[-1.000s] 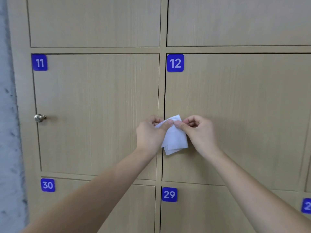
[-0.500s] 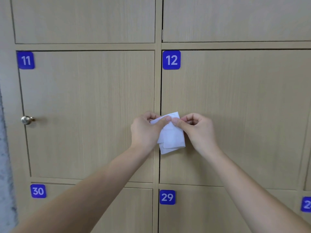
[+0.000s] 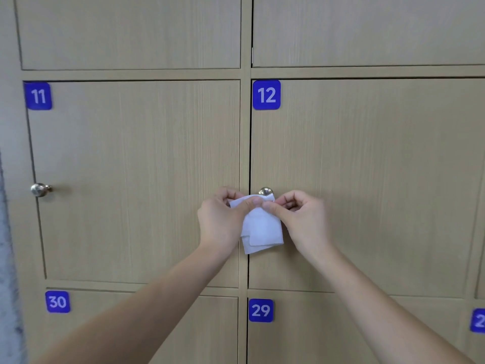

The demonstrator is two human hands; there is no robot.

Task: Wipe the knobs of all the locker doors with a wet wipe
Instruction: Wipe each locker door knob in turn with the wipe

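Right now your two forearms reach up from the bottom edge of the view and meet in front of the lockers. Your left hand (image 3: 223, 222) pinches the top left part of the wet wipe (image 3: 261, 227) between thumb and curled fingers, and your right hand (image 3: 304, 222) pinches its top right part the same way, the two thumbs almost touching at the upper edge. The wipe is white and folded, and hangs down between your hands over the seam between door 11 (image 3: 136, 179) and door 12 (image 3: 367, 179).

Just behind the wipe's upper edge, the silver knob (image 3: 265, 191) of door 12 peeks out at that door's left edge; whether the wipe touches it cannot be told. Farther left, a second silver knob (image 3: 40, 189) sits at the left edge of door 11, well apart from your hands. Blue number plates mark the top left corners of the doors: 11 (image 3: 38, 96), 12 (image 3: 266, 95), 30 (image 3: 57, 301) and 29 (image 3: 261, 310).
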